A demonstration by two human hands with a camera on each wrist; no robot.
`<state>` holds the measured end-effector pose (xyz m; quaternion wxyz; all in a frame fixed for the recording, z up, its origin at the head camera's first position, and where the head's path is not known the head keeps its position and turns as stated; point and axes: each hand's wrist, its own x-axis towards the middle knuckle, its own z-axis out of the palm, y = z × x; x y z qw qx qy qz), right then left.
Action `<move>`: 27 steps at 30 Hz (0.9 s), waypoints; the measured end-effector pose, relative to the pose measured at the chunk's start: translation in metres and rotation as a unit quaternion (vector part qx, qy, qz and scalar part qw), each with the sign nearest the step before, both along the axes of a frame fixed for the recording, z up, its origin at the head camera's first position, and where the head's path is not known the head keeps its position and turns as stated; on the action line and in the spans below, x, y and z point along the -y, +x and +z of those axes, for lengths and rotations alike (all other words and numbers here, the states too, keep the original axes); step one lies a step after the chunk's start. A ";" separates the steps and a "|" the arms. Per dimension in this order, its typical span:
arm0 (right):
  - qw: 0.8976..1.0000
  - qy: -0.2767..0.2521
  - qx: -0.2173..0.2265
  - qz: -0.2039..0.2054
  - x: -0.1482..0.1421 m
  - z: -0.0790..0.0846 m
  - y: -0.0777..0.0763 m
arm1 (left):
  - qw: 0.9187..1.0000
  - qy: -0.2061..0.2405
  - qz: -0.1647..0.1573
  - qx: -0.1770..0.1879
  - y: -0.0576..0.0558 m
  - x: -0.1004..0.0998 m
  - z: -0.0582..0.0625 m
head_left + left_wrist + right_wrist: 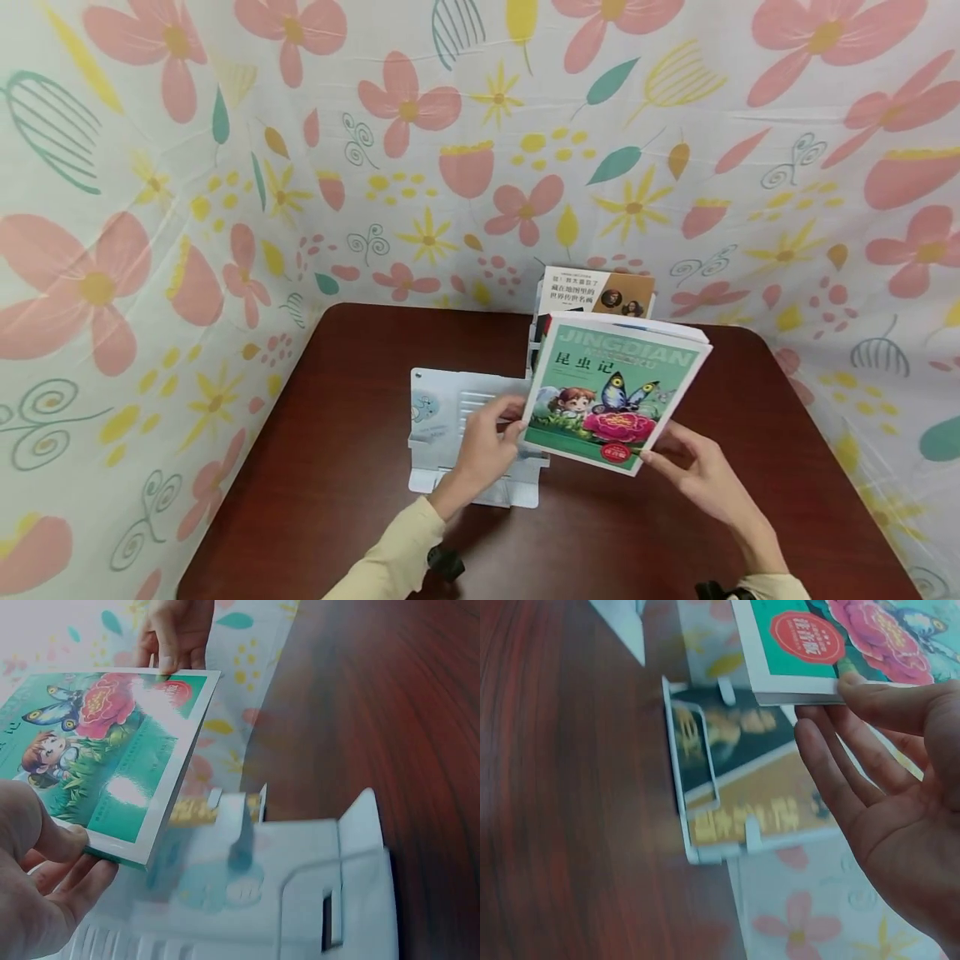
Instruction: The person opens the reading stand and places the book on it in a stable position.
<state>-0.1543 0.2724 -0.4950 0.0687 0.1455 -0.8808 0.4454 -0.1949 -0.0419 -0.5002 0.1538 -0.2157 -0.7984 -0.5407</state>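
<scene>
A green-covered children's book, with a girl, a butterfly and a pink flower on its front, is held up tilted over the table. My left hand pinches its left edge, thumb on the cover and fingers behind, as the left wrist view also shows. At the lower right corner my right hand grips the book between thumb and fingers. A white book stand with a pale blue animal print stands beneath the left hand. In the left wrist view, the stand's ledge and wire bracket show below the book.
Behind the held book, a second stand bears another book with a white and brown cover, partly hidden in the head view. The brown wooden table meets flower-printed cloth at the back and sides.
</scene>
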 end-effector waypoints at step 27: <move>0.998 -0.042 -0.045 0.007 0.123 0.004 -0.050 | 0.982 0.013 0.174 -0.070 -0.013 0.101 -0.002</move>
